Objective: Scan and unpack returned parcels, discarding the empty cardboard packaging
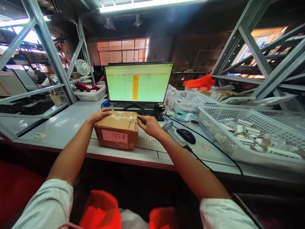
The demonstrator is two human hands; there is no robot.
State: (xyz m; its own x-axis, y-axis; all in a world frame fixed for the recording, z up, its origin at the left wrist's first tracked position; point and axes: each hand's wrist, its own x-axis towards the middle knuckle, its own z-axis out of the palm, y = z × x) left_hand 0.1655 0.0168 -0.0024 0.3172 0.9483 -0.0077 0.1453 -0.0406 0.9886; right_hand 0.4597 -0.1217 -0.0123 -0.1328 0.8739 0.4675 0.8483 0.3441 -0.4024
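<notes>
A taped brown cardboard box (pixel 116 130) with a pink shipping label on its near side sits on the grey worktable (pixel 66 124) in front of a monitor (pixel 138 82). My left hand (pixel 100 114) rests on the box's top left corner, fingers flat on it. My right hand (pixel 150 125) is at the box's right edge and grips a thin dark tool with a yellow band (pixel 141 120), its tip against the tape on the box. A black keyboard (pixel 152 114) lies just behind the box.
A barcode scanner (pixel 175 133) and a black mouse (pixel 186 135) lie right of my hand, with cables. White baskets (pixel 238 133) of small parts fill the right side. Tape rolls, a bottle, a fan and another basket stand behind. A person sits at the far left.
</notes>
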